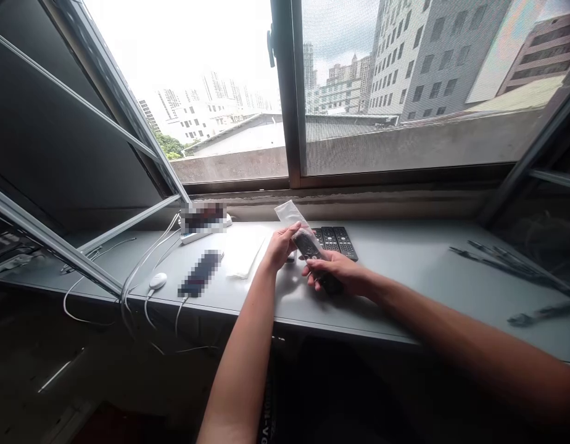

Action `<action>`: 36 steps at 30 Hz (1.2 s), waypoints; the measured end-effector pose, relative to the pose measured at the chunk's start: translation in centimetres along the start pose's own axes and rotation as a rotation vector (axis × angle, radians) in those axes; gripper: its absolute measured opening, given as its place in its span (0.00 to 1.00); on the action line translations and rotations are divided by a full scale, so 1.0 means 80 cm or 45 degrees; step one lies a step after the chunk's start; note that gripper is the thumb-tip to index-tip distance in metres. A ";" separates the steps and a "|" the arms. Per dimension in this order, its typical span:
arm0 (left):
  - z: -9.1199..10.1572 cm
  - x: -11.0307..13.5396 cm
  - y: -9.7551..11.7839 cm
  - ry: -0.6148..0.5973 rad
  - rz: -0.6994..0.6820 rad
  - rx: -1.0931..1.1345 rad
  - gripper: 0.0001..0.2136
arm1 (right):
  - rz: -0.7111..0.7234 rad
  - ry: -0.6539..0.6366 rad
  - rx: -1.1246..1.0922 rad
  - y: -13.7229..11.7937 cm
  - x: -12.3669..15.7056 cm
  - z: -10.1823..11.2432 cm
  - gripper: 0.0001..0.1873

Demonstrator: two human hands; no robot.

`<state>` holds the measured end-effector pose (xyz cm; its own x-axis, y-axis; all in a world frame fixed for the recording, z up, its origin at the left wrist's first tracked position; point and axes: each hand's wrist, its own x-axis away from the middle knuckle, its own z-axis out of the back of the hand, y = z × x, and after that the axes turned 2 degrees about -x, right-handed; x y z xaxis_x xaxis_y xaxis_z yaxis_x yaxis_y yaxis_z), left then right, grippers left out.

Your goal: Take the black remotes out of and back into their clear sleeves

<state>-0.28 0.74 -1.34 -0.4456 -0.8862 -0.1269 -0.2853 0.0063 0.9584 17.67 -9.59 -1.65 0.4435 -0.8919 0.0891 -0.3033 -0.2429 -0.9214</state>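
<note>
Above the desk I hold a black remote control (pixel 332 283), its upper part inside a clear plastic bag (pixel 289 213). My left hand (pixel 281 246) pinches the bag near the remote's top end. The fingers of my right hand (pixel 334 269) are closed around the remote's lower part, with the thumb on its face. Just behind my hands, several black remote controls (pixel 344 242) lie side by side on the desk, partly covered by the bag and my hands. A stack of clear bags (pixel 242 262) lies to the left of my left hand.
The grey desk (pixel 414 271) runs below a window. On its left are a power strip (pixel 206 232), a white round charger (pixel 158 281), a blurred-out phone-like object (pixel 200 274) and loose white cables (pixel 139 265). Metal frame bars (pixel 141 135) slope at the left; dark cables (pixel 502 262) lie at the right.
</note>
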 end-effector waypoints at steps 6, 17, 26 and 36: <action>-0.001 0.002 -0.001 -0.087 0.031 -0.042 0.25 | 0.005 -0.008 0.046 -0.002 0.001 0.002 0.22; -0.003 0.008 0.005 -0.138 0.101 -0.116 0.27 | -0.005 -0.005 0.050 -0.004 0.002 0.002 0.22; 0.001 0.002 0.002 -0.015 -0.033 -0.010 0.25 | 0.023 0.008 0.024 0.000 -0.001 0.003 0.24; 0.000 0.007 0.007 -0.104 -0.016 -0.075 0.23 | 0.018 0.035 0.049 -0.003 0.001 0.003 0.20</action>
<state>-0.66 0.24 -0.83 -0.5105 -0.8454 -0.1571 -0.2418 -0.0342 0.9697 17.98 -9.50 -1.54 0.4161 -0.9053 0.0860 -0.2761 -0.2159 -0.9366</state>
